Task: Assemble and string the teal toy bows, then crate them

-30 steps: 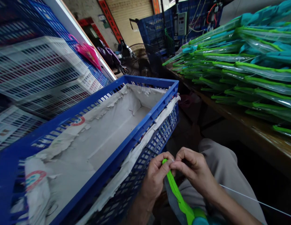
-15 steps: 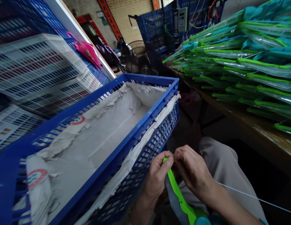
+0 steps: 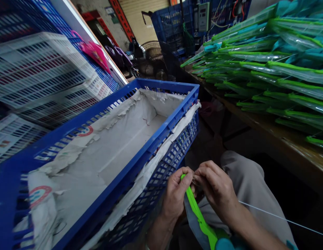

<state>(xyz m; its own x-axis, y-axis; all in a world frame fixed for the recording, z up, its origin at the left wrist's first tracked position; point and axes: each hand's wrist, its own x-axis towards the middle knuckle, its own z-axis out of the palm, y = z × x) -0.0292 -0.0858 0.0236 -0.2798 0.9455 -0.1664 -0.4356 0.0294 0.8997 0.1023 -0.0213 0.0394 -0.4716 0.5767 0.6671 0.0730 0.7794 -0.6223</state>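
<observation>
At 5 o'clock from the view's centre, a green-edged piece (image 3: 200, 218) is held above the lap, its length slanted towards 5 o'clock from the grip, where its teal end (image 3: 224, 244) is partly cut off by the frame. Its tip is pinched between the thumb and bent forefinger of the left hand (image 3: 177, 192), whose forearm is brought up from 6 o'clock. The right hand (image 3: 216, 182), between 4 and 5 o'clock, is arched with its back turned up and its fingers curled inward; its tips are gathered just beside the left fingertips, but whether anything is pinched there cannot be told. Beyond the right forearm, a thin white thread (image 3: 268, 213) is stretched across the grey trousers (image 3: 245, 173) towards 4 o'clock. A blue crate (image 3: 166, 85), lined with white sheeting, is set at 8 o'clock. At 2 o'clock, similar pieces (image 3: 297, 71) are piled on a table (image 3: 289, 139).
</observation>
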